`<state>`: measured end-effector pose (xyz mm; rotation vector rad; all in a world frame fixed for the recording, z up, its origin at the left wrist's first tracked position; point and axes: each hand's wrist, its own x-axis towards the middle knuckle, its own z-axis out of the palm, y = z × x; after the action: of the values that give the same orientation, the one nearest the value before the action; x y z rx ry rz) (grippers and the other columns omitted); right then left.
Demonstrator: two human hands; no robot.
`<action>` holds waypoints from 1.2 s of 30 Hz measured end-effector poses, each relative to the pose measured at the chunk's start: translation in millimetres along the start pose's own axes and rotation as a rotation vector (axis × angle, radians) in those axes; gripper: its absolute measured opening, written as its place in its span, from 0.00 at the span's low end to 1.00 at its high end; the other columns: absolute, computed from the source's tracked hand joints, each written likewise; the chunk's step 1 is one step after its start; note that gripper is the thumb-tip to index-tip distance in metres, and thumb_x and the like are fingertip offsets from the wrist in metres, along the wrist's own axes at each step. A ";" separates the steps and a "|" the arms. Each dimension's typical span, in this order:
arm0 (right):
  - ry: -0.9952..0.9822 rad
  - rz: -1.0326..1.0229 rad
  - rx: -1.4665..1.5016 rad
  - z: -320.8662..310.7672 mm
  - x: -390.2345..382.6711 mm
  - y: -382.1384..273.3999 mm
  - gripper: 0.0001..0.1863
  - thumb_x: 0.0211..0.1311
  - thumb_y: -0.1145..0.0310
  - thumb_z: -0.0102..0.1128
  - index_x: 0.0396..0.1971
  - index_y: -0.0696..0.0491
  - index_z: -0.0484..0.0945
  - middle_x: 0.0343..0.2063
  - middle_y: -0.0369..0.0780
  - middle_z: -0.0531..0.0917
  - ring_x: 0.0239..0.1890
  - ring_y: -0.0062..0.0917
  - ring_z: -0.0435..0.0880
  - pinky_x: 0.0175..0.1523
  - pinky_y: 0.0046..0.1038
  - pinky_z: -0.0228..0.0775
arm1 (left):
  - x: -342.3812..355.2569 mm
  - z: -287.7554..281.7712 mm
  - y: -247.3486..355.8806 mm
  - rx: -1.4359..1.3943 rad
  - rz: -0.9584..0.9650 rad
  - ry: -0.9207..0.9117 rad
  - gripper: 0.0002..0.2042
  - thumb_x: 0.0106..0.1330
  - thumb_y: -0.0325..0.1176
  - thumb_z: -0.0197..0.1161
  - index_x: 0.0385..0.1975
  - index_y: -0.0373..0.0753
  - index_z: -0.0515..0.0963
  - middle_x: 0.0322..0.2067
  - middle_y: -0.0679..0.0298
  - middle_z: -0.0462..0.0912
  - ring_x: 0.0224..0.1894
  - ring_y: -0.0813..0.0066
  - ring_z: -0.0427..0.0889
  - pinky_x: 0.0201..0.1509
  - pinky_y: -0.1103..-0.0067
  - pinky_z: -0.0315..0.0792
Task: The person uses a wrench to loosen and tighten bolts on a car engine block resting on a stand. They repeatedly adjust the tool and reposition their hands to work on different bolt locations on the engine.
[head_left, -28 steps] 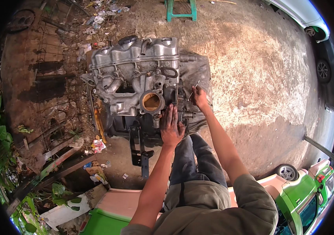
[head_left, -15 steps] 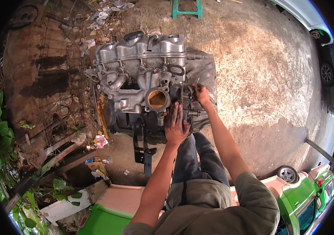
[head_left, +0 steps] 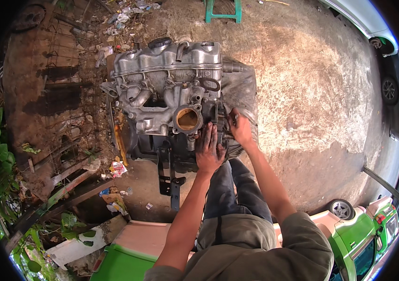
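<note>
A greasy metal car engine stands in front of me, its ribbed valve cover on the far side. Nearer to me, the intake manifold carries a round opening with a tan inside. My left hand lies with fingers stretched out on the engine's front right part, just beside that opening. Curled fingers close my right hand at the engine's right side, among dark parts. The thin metal tool in it is mostly hidden now; its kind cannot be made out.
A black slotted bracket sticks out from the engine toward me. Dark sheeting lies beside the engine's right side. Litter and old boards line the left. A green stool stands beyond; a green vehicle is behind me.
My right hand has turned and shifted slightly nearer to me, and the thin metal tool that stuck up from it no longer shows clearly. The left hand has stayed in place.
</note>
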<state>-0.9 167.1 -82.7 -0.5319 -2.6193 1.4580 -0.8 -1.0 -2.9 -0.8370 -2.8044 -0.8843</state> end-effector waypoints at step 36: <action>-0.369 0.638 0.761 12.3 65.9 50.7 0.19 0.73 0.54 0.52 0.41 0.57 0.73 0.17 0.39 0.78 0.14 0.23 0.76 0.17 0.25 0.65 | 1.5 -4.2 1.2 0.027 0.025 -0.039 0.32 0.59 0.33 0.49 0.66 0.29 0.63 0.69 0.48 0.60 0.68 0.50 0.64 0.71 0.57 0.57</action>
<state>-52.7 204.5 -137.4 -1.1155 -1.8808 2.7671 -1.8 -1.9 1.5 -0.8933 -2.8256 -0.8329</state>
